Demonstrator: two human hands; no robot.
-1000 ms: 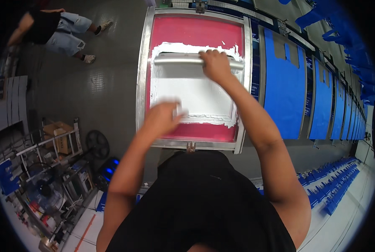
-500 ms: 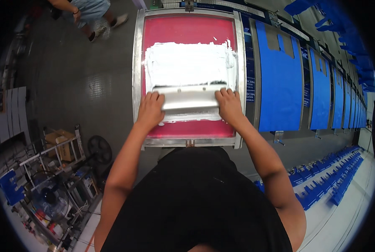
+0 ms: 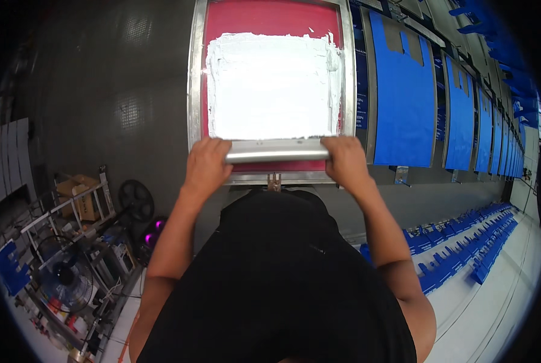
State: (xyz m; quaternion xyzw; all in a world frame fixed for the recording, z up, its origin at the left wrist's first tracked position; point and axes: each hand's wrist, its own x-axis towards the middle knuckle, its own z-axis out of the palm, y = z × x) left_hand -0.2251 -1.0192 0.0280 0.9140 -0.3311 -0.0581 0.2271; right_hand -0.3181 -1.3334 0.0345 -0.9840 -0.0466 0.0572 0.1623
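Both my hands grip a wide silver metal squeegee (image 3: 276,150) by its two ends. My left hand (image 3: 210,162) is wrapped round its left end and my right hand (image 3: 347,160) round its right end. Beneath it lies a screen printing frame (image 3: 195,72) with metal edges and red mesh (image 3: 270,16). White ink (image 3: 270,88) covers most of the mesh in a rough rectangle, thicker along its sides. The squeegee sits along the near edge of the ink, close to the frame's near bar. Its blade edge is hidden.
To the right runs a row of boards with blue pieces (image 3: 403,97) on them. More blue cut pieces (image 3: 446,257) lie at lower right. At lower left stand a fan (image 3: 64,275), a metal cart with a cardboard box (image 3: 79,196), and a black wheel (image 3: 136,201).
My hands have drawn the squeegee toward me, to the near end of the mesh, spreading white ink behind it. The squeegee is tilted differently. The person at upper left is out of view.
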